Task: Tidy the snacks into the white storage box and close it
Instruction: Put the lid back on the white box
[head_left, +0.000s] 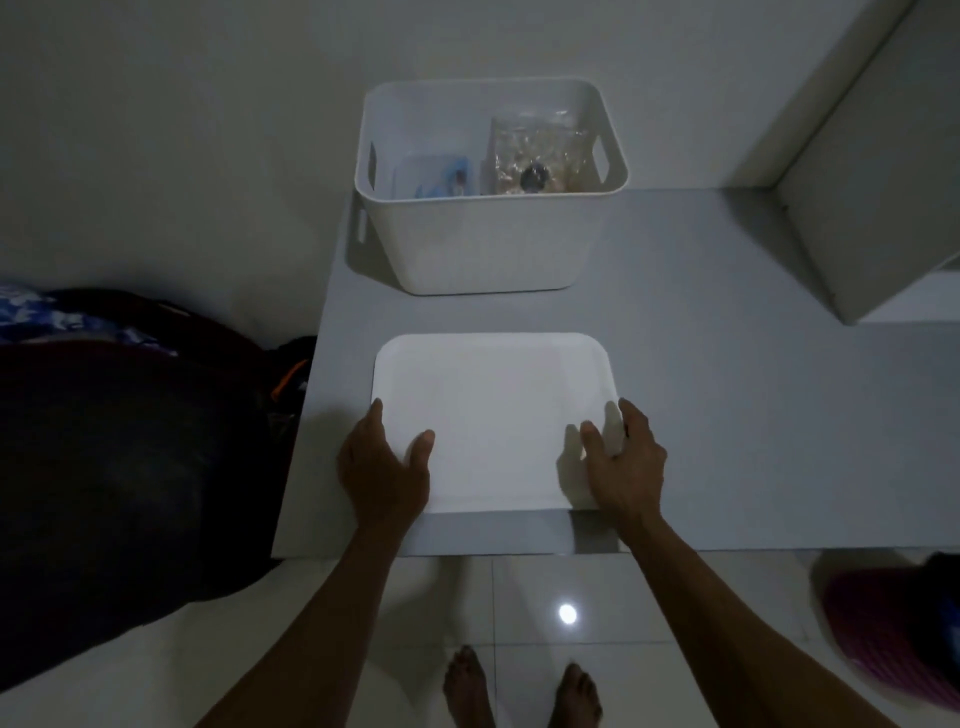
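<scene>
Gripping the white lid (493, 415) at its near corners with both hands: left hand (382, 470) holding the near-left corner, thumb lying on top and fingers (375, 410) curling along the left edge; right hand (626, 467) holding the near-right corner, thumb on top, fingers (631, 415) wrapping the right edge. Lying flat on the grey counter (727, 415), near its front edge. Sitting open farther back on the counter, well apart from the lid: the white box (488, 244), slot handles in its side walls. Resting inside the box, at the right: a clear snack bag (540, 150), standing against the far-right wall; at the left, a pale packet (431, 176) with blue on it, too dim to make out. Standing barefoot on the tiled floor (519, 597) below. Lying off to the left of the counter: a dark bag (130, 467).
</scene>
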